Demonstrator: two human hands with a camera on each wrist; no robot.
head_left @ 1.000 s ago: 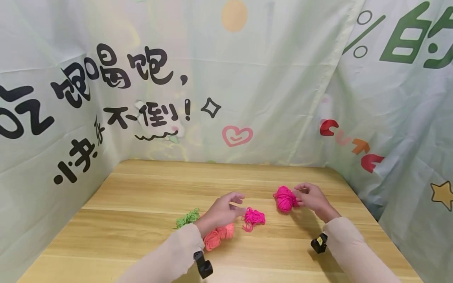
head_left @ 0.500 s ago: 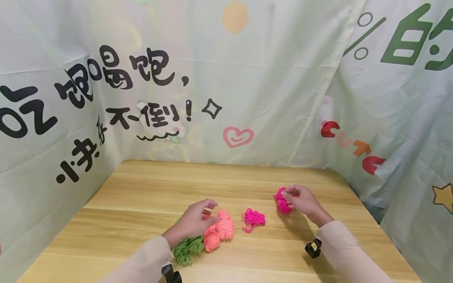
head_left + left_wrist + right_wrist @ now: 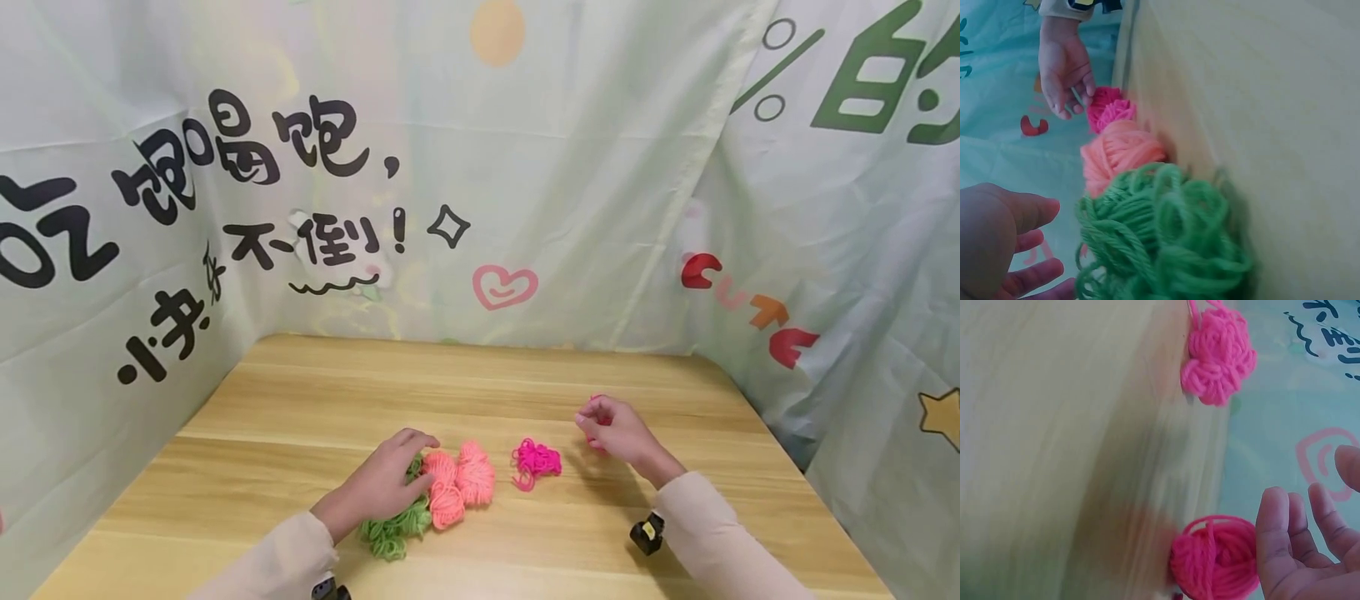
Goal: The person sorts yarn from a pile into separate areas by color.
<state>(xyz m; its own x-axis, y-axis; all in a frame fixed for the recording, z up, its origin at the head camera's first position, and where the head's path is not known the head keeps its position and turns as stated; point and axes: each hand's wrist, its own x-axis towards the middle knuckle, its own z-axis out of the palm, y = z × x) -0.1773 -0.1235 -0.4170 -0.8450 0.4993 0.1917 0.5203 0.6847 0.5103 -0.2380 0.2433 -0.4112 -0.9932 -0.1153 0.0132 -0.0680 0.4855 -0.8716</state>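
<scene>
My left hand (image 3: 386,475) hovers over a loose bundle of green yarn (image 3: 395,533), fingers spread and slightly bent. In the left wrist view its fingers are apart from the green loops (image 3: 1160,231) and hold nothing. Against the green lies coral yarn (image 3: 474,475), wound in plump lobes. A small magenta tangle of yarn (image 3: 537,461) sits by itself to the right. Over a larger magenta ball of yarn (image 3: 1216,559) is my right hand (image 3: 618,433), hiding most of the ball in the head view. Its fingers are relaxed, right beside the ball, with nothing gripped.
The wooden table (image 3: 337,383) is ringed by pale printed curtains (image 3: 570,208) at the back and both sides. A dark wrist camera (image 3: 647,533) hangs under the right sleeve.
My left hand has moved left and nearer, from over the coral yarn to the green, uncovering the coral. The right hand has shifted left from beside the magenta ball to over it.
</scene>
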